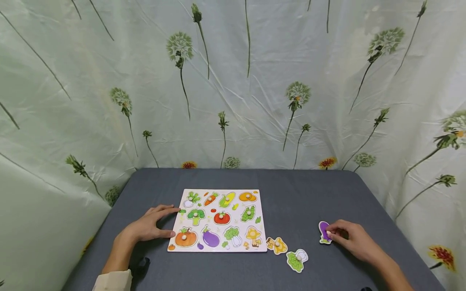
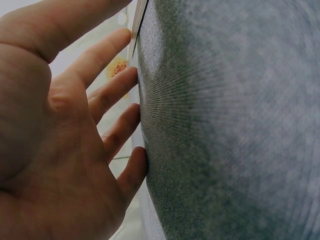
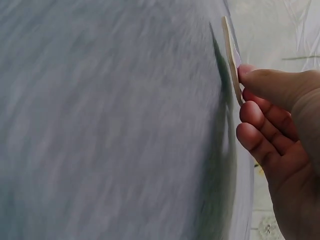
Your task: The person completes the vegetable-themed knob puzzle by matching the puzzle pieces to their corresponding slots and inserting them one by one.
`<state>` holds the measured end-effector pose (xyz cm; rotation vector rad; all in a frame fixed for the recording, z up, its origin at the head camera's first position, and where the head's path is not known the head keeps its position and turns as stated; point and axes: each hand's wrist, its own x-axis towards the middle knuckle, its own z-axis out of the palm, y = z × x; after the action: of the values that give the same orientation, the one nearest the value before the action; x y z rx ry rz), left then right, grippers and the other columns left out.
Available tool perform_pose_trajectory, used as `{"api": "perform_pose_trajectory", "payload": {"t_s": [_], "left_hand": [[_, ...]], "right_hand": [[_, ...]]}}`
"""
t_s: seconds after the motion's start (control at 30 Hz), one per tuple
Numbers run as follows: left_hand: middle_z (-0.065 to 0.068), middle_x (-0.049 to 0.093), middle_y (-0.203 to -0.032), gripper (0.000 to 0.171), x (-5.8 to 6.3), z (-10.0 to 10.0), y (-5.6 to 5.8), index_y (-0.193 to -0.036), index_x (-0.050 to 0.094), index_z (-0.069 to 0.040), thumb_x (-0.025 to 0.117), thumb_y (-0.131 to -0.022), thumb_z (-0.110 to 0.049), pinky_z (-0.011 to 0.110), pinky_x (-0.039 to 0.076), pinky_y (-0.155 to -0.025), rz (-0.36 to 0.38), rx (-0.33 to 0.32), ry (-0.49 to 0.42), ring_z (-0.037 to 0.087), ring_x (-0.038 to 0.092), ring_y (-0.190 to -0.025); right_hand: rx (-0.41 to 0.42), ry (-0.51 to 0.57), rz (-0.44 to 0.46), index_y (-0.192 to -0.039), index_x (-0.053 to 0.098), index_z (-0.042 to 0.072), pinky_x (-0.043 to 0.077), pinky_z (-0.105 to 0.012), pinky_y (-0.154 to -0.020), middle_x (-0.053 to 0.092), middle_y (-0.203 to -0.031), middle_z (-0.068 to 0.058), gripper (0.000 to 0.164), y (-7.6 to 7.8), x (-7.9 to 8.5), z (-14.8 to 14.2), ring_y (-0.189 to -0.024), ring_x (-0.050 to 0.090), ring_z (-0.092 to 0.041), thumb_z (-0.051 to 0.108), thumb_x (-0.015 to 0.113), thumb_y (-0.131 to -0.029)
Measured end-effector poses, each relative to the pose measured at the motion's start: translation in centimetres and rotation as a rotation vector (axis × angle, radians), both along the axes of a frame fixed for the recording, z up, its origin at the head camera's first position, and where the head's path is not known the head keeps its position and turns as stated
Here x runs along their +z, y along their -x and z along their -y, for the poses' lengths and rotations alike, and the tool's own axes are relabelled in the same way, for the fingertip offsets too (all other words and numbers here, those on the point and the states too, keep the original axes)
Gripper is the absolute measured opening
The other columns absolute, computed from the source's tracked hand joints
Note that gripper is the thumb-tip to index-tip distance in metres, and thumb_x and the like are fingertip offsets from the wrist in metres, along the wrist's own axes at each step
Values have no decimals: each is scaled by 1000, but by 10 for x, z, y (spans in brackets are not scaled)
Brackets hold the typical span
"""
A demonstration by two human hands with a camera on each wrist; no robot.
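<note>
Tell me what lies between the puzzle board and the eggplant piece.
In the head view, the mushroom piece and the bok choy piece lie there, toward the person's side, with grey table surface around them.

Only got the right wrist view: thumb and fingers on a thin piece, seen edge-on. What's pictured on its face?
Observer: A purple eggplant; the head view shows the eggplant piece pinched in the right hand.
Operator: And the left hand?
Observer: The left hand touches the left edge of the puzzle board.
Operator: Other loose pieces?
Observer: Two, a mushroom piece by the board's lower right corner and a leafy green-and-white piece just beyond it, toward the right hand.
</note>
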<state>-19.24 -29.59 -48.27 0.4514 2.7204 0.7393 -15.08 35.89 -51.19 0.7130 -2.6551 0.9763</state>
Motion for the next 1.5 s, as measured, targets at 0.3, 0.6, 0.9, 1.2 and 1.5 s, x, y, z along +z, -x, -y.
{"api": "perform_pose_trajectory", "payload": {"t_s": [0.3, 0.6, 0.9, 1.2, 1.5], "left_hand": [[19, 41, -158, 83, 0, -1, 0, -151, 53, -24, 85, -80, -52, 73, 37, -102, 4, 4, 5, 48, 36, -140], [19, 42, -158, 83, 0, 0, 0, -151, 53, -25, 85, -79, -51, 73, 37, -102, 3, 12, 5, 48, 37, -139], [18, 42, -158, 83, 0, 0, 1, -151, 53, -26, 85, -79, -52, 73, 37, -103, 3, 20, 11, 47, 37, -140], [18, 42, -158, 83, 1, 1, 1, -151, 54, -25, 85, -79, -52, 73, 37, -103, -1, 23, 10, 47, 36, -140], [19, 42, -158, 83, 0, 0, -1, -151, 54, -23, 85, -79, -52, 73, 36, -103, 4, 19, 5, 48, 36, -140]], "right_hand": [[-28, 2, 40, -94, 76, 21, 43, -19, -60, 62, -79, 17, 14, 8, 8, 24, -70, 53, 4, 9, 79, -89], [-54, 21, 54, -91, 76, 22, 45, -21, -59, 61, -77, 18, 11, 19, 11, 49, -67, 53, 3, 14, 82, -88], [-58, 32, 112, -89, 75, 24, 45, -22, -58, 61, -77, 15, 8, 27, 17, 78, -66, 51, 2, 21, 82, -89], [-48, 60, 122, -87, 75, 27, 43, -21, -57, 60, -74, 15, 10, 37, 26, 115, -64, 49, -1, 25, 85, -86], [29, 79, 131, -88, 76, 26, 44, -21, -58, 61, -77, 14, 9, 41, 31, 152, -65, 50, -1, 27, 85, -86]]}}
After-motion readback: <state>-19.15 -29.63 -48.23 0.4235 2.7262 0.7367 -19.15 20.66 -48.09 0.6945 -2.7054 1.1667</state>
